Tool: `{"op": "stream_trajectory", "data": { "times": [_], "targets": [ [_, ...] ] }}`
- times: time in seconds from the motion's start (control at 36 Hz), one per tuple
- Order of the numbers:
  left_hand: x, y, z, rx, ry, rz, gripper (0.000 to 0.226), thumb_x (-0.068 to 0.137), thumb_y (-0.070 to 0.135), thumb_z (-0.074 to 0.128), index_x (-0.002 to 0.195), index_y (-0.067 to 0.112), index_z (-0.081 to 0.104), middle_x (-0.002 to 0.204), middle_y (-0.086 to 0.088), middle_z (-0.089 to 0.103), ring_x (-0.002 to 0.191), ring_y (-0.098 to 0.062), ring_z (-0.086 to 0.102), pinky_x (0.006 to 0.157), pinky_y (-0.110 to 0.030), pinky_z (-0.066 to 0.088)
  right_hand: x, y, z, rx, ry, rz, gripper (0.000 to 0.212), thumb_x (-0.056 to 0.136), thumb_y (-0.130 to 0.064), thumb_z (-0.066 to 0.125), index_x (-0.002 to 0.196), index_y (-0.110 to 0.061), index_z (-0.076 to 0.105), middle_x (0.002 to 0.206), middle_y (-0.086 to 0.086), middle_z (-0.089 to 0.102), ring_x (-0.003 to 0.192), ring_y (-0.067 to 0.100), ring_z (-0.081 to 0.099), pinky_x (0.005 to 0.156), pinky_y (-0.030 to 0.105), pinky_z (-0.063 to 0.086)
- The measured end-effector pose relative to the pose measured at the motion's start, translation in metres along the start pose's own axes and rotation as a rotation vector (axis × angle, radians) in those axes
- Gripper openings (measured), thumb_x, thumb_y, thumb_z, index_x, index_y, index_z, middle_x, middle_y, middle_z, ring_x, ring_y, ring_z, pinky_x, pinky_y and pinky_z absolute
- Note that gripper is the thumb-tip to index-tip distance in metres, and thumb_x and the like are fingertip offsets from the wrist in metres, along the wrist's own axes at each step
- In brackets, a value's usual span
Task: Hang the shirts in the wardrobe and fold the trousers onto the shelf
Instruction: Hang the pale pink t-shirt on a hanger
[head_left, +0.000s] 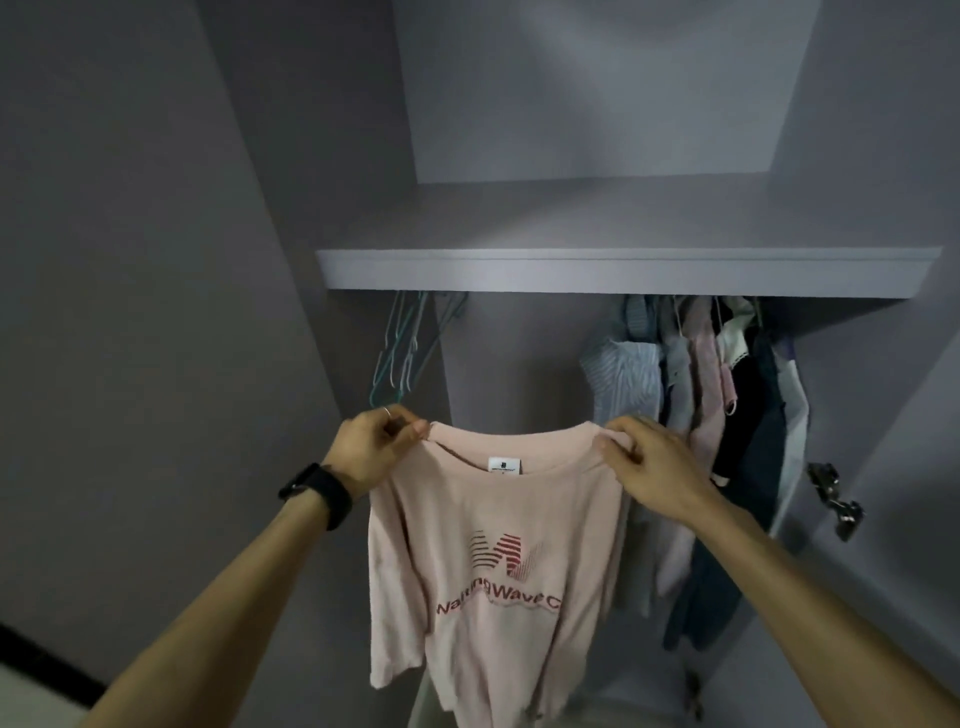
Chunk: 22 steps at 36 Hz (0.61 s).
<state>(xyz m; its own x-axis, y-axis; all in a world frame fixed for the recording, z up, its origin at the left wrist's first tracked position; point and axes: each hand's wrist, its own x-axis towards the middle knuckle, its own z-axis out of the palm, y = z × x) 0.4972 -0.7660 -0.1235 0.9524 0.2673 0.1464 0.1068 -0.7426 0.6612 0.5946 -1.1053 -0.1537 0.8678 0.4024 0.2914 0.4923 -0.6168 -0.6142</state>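
Observation:
A pale pink T-shirt with a red printed logo hangs spread out in front of the open wardrobe. My left hand pinches its left shoulder by the collar. My right hand pinches the right shoulder. The shirt's white neck label faces me. Several empty teal hangers hang under the shelf, just above my left hand. No hanger shows inside the shirt.
Several hung shirts and dark garments fill the right part of the rail. The grey shelf spans the wardrobe above them. A metal door hinge sticks out at the right wall. The left door panel stands open.

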Motion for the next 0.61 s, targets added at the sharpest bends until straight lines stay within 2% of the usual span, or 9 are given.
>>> {"op": "stream_trajectory", "data": {
  "times": [0.06, 0.17, 0.25, 0.33, 0.42, 0.53, 0.61],
  "targets": [
    [-0.002, -0.003, -0.004, -0.037, 0.039, -0.016, 0.014, 0.096, 0.036, 0.065, 0.090, 0.026, 0.072, 0.089, 0.012, 0.071, 0.084, 0.007, 0.060, 0.067, -0.003, 0.040, 0.002, -0.005, 0.006, -0.033, -0.054, -0.037, 0.007, 0.096, -0.023, 0.065, 0.096, -0.028, 0.059, 0.088, -0.013, 0.055, 0.075, 0.002, 0.052, 0.069, 0.005, 0.036],
    [-0.011, -0.007, 0.000, -0.129, 0.131, -0.012, 0.012, 0.097, 0.030, 0.065, 0.090, 0.024, 0.074, 0.088, 0.016, 0.071, 0.080, 0.008, 0.063, 0.066, 0.001, 0.038, 0.004, -0.021, 0.019, -0.048, -0.046, -0.138, 0.011, 0.096, -0.018, 0.065, 0.104, -0.024, 0.070, 0.092, -0.008, 0.062, 0.082, 0.004, 0.056, 0.074, 0.006, 0.037],
    [-0.014, -0.001, 0.006, -0.201, 0.143, 0.035, 0.012, 0.095, 0.028, 0.067, 0.088, 0.025, 0.076, 0.085, 0.015, 0.074, 0.083, 0.010, 0.065, 0.073, -0.004, 0.043, 0.008, -0.045, 0.030, -0.001, -0.064, -0.215, 0.014, 0.094, -0.021, 0.068, 0.104, -0.029, 0.073, 0.090, -0.014, 0.063, 0.083, -0.003, 0.058, 0.076, 0.008, 0.039],
    [-0.015, 0.011, 0.013, -0.287, 0.146, 0.078, 0.011, 0.094, 0.026, 0.070, 0.084, 0.026, 0.076, 0.084, 0.017, 0.074, 0.083, 0.002, 0.068, 0.078, -0.013, 0.049, 0.019, -0.076, 0.042, 0.071, -0.083, -0.241, 0.012, 0.092, -0.023, 0.071, 0.101, -0.029, 0.075, 0.089, -0.012, 0.067, 0.082, 0.000, 0.061, 0.074, 0.008, 0.040],
    [-0.015, 0.021, 0.017, -0.353, 0.144, 0.091, 0.010, 0.093, 0.029, 0.071, 0.084, 0.027, 0.077, 0.085, 0.017, 0.075, 0.084, -0.001, 0.070, 0.080, -0.018, 0.052, 0.033, -0.101, 0.054, 0.156, -0.074, -0.221, 0.010, 0.089, -0.024, 0.074, 0.098, -0.028, 0.077, 0.090, -0.011, 0.071, 0.082, 0.002, 0.065, 0.075, 0.013, 0.047],
    [-0.017, 0.020, 0.012, -0.376, 0.125, 0.085, 0.017, 0.095, 0.036, 0.067, 0.098, 0.025, 0.079, 0.092, 0.015, 0.076, 0.091, -0.001, 0.070, 0.086, -0.026, 0.054, 0.049, -0.116, 0.067, 0.235, -0.087, -0.179, 0.008, 0.088, -0.021, 0.076, 0.095, -0.024, 0.078, 0.082, -0.016, 0.073, 0.073, 0.002, 0.067, 0.073, 0.025, 0.055],
    [-0.024, 0.019, 0.009, -0.369, 0.086, 0.077, 0.018, 0.093, 0.041, 0.069, 0.103, 0.029, 0.078, 0.096, 0.016, 0.075, 0.092, 0.001, 0.068, 0.086, -0.023, 0.053, 0.054, -0.117, 0.073, 0.274, -0.095, -0.146, 0.009, 0.088, -0.018, 0.076, 0.092, -0.026, 0.078, 0.072, -0.026, 0.070, 0.067, -0.002, 0.066, 0.069, 0.023, 0.054]
  ]
}}
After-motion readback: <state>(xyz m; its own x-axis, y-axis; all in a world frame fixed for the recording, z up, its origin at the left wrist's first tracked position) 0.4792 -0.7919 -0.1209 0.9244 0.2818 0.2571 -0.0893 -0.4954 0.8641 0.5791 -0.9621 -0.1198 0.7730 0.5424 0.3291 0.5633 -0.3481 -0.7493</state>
